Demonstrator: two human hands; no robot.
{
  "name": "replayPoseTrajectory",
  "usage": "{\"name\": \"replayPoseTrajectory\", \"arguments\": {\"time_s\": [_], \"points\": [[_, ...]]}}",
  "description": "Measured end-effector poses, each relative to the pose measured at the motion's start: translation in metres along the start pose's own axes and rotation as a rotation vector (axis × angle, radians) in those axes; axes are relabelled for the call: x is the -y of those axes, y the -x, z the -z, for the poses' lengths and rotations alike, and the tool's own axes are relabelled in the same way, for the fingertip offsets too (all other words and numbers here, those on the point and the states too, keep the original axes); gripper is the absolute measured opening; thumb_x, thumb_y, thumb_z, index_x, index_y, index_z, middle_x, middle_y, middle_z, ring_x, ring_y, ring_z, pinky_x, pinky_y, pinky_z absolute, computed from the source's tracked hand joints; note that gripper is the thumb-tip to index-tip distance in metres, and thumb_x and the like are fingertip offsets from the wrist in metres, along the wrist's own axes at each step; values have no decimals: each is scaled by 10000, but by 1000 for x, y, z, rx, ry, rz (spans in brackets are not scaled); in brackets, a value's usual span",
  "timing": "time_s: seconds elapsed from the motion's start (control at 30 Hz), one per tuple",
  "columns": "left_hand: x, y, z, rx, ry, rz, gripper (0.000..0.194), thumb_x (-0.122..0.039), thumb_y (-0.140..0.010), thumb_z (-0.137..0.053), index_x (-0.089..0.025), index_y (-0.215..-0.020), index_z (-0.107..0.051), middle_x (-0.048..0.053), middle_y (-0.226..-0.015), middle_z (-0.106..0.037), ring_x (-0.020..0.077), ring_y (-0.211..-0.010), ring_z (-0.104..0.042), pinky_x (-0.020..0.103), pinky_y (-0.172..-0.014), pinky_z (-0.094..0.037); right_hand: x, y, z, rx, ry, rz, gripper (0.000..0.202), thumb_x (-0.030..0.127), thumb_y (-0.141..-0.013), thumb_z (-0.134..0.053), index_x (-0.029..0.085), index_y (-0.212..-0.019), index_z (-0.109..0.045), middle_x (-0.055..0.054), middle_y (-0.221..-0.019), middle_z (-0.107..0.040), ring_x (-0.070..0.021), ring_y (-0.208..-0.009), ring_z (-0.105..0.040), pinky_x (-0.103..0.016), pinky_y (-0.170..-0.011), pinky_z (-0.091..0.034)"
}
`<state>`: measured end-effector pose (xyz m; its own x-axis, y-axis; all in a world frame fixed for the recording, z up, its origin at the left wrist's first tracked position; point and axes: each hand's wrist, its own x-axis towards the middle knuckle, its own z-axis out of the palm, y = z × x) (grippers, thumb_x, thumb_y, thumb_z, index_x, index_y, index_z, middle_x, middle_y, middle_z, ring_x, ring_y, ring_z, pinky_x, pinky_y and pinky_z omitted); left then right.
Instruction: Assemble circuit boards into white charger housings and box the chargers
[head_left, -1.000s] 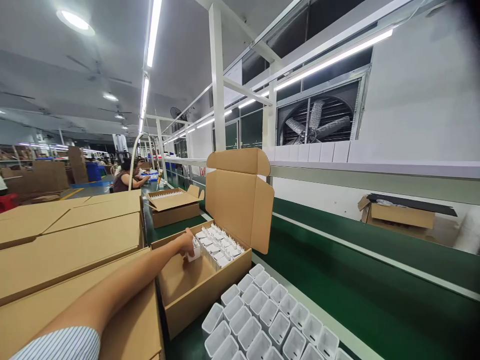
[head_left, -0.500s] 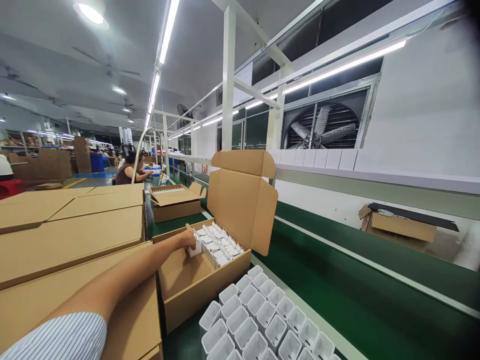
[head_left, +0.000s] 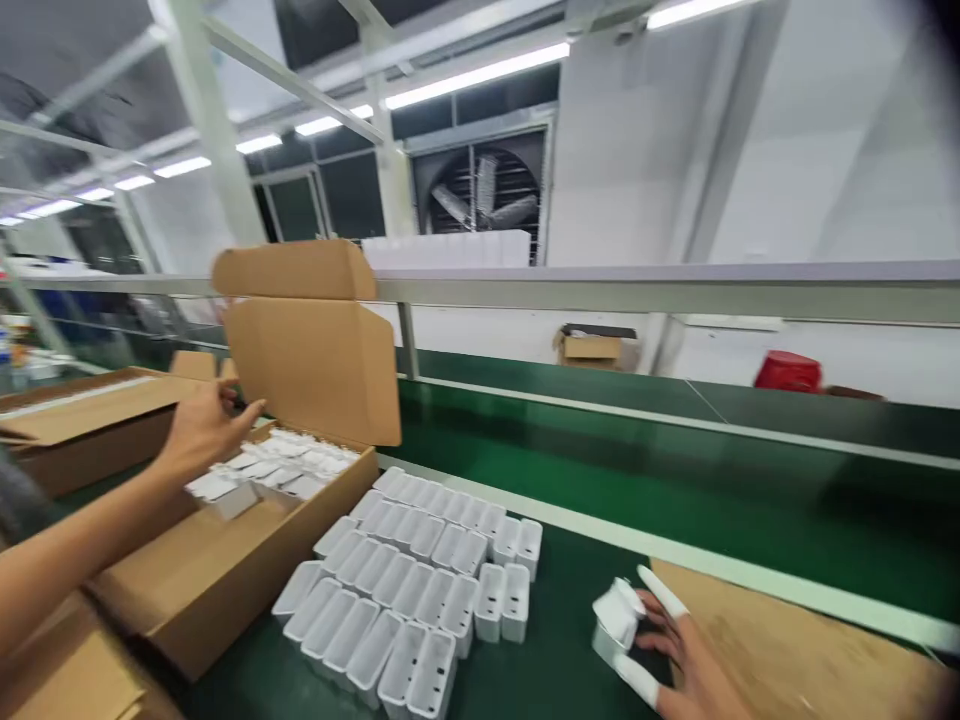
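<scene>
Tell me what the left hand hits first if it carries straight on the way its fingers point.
Probably the raised lid of the open cardboard box. The left hand hovers open above the white pieces packed inside, fingers aimed toward the lid's inner face. Depth is blurred, so that is a guess.

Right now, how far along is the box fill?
Done: white pieces fill the far part of the open carton; its near part shows bare cardboard. In hand: the left hand hovers over those rows, nothing visibly in its grip; the right hand holds one white piece on the green belt. Left: a block of white housings stands beside the carton.
</scene>
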<state>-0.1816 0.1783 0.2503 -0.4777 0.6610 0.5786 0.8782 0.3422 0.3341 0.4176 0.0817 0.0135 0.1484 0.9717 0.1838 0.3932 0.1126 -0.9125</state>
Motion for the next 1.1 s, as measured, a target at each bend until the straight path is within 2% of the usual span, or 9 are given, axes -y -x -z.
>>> {"name": "replayPoseTrajectory", "arguments": {"time_s": [0.07,0.17,0.27,0.33,0.43,0.5,0.6,0.87,1.1], "points": [[-39,9,-2,19,159,-145,629,-635,-967,-427,-160,-1375,-480,50,-1290,-677,246,-1160,-662,368,-1049,-529,-5,-2,-1,34,19,22,890,410,-698,-770,239,-1511,-450,-105,-1347,-646,-271,-968,-675,-455,-952,-570],[-110,54,-2,187,400,-437,603,-716,-900,-493,-250,-1273,-574,-48,-1203,-720,167,-1039,-693,297,-994,-552,-8,-3,-1,93,28,61,895,337,-719,-722,207,-1544,-400,-71,-1245,-657,-226,-911,-615,-434,-941,-523],[-183,126,5,520,574,-783,472,-662,-855,-624,-261,-1090,-704,-33,-1155,-751,189,-1005,-702,278,-910,-579,-8,-1,0,142,26,100,868,304,-759,-671,214,-1567,-366,-54,-1242,-643,-208,-908,-589,-420,-940,-505],[-222,175,10,828,593,-954,359,-539,-910,-654,-296,-1168,-707,-21,-1309,-712,204,-1111,-688,294,-966,-564,-8,0,1,155,54,126,831,283,-787,-646,233,-1569,-368,-48,-1272,-637,-203,-922,-584,-426,-964,-491],[-262,237,5,1092,533,-1161,374,-389,-926,-700,-326,-1294,-675,14,-1483,-624,262,-1341,-593,380,-1140,-463,-8,0,0,174,36,165,830,258,-802,-623,231,-1583,-342,-44,-1226,-650,-212,-934,-594,-422,-931,-501],[-278,263,-7,1132,492,-1260,393,-311,-923,-710,-303,-1313,-662,65,-1475,-626,299,-1362,-576,420,-1145,-452,-7,0,0,177,5,201,844,244,-803,-616,221,-1594,-321,-47,-1188,-657,-217,-929,-609,-416,-897,-517],[-291,284,-26,1056,421,-1300,332,-265,-962,-667,-248,-1293,-641,112,-1314,-690,300,-1231,-641,407,-1038,-509,-9,0,1,163,25,241,827,223,-826,-631,221,-1595,-327,-51,-1146,-667,-224,-931,-623,-429,-908,-528],[-303,292,-44,987,374,-1225,163,-169,-898,-762,-191,-1046,-697,88,-1111,-718,275,-1049,-663,339,-845,-508,-20,-2,3,222,1,274,811,214,-874,-634,271,-1600,-278,-61,-1255,-626,-238,-1061,-635,-465,-999,-520],[-296,296,-60,947,477,-1304,109,-181,-941,-730,-197,-1048,-719,58,-1106,-744,251,-1061,-623,342,-903,-493,-2,3,15,218,34,322,700,276,-926,-622,290,-1572,-353,-49,-1160,-629,-235,-1027,-627,-474,-992,-521]]}}
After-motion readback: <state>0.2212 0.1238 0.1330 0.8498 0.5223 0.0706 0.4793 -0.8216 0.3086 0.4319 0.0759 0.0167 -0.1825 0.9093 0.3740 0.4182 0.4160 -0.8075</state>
